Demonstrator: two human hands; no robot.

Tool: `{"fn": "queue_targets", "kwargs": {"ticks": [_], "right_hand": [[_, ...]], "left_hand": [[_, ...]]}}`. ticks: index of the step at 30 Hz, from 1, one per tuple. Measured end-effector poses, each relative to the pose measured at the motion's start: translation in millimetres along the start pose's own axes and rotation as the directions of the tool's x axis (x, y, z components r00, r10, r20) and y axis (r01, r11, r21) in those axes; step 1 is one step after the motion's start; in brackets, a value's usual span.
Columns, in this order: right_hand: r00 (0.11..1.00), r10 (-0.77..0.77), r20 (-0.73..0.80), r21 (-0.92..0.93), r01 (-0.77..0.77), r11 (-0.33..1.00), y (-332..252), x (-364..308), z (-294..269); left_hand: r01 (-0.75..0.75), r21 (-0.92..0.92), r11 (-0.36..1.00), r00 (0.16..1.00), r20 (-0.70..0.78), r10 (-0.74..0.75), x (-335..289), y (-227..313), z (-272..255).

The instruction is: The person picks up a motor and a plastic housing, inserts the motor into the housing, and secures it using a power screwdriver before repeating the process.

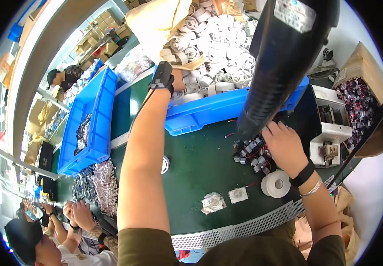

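My left arm stretches to a blue bin heaped with white round plastic parts. At its near left corner, my left hand is among those parts, its fingers hidden behind the wrist device and the heap. My right hand is over the right edge of a pile of small motors with red and black wires. Its fingers are bent and closed, and what they hold is hidden. A white roll lies just below that hand. One white ring rests beside my left forearm.
A thick black tube hangs between my hands. Two whitish lumps sit near the perforated table edge. White fixtures and a carton of wired parts stand right. Left are another blue bin and a seated co-worker.
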State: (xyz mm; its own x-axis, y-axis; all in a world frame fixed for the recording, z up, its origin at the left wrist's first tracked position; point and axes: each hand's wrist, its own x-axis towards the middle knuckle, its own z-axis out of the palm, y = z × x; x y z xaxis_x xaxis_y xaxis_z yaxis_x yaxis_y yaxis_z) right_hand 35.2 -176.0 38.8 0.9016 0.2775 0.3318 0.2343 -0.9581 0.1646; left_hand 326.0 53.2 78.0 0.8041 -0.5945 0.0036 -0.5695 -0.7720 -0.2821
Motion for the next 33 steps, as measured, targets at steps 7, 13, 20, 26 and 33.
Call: {"fn": "queue_targets", "kwargs": {"ticks": [7, 13, 20, 26, 33], "right_hand": [[0.979, 0.087, -0.182, 0.492, 0.014, 0.87, -15.9, 25.5, -15.4], [0.916, 0.182, -0.358, 0.451, -0.002, 0.893, -6.7, 27.5, -21.1], [0.938, 0.258, -0.23, 0.625, -0.061, 0.778, 4.6, 18.9, -18.4], [0.897, 0.427, 0.114, 0.94, -0.237, 0.247, 0.6, -17.7, -64.0], [0.948, 0.302, 0.101, 0.995, -0.091, -0.046, 4.5, -45.5, -70.6]], "left_hand": [[0.079, -0.303, 0.95, 0.877, -0.432, -0.211, -95.0, -50.6, -42.6], [-0.084, -0.48, 0.873, 0.693, -0.658, -0.295, -153.5, 3.8, -78.5], [-0.389, -0.785, 0.483, 0.755, -0.572, -0.321, -209.4, 85.8, -75.0], [-0.448, -0.772, 0.452, 0.835, -0.542, -0.099, -231.4, 164.8, -57.8], [-0.482, -0.685, 0.547, 0.84, -0.538, 0.066, -223.0, 211.4, -42.4]]}}
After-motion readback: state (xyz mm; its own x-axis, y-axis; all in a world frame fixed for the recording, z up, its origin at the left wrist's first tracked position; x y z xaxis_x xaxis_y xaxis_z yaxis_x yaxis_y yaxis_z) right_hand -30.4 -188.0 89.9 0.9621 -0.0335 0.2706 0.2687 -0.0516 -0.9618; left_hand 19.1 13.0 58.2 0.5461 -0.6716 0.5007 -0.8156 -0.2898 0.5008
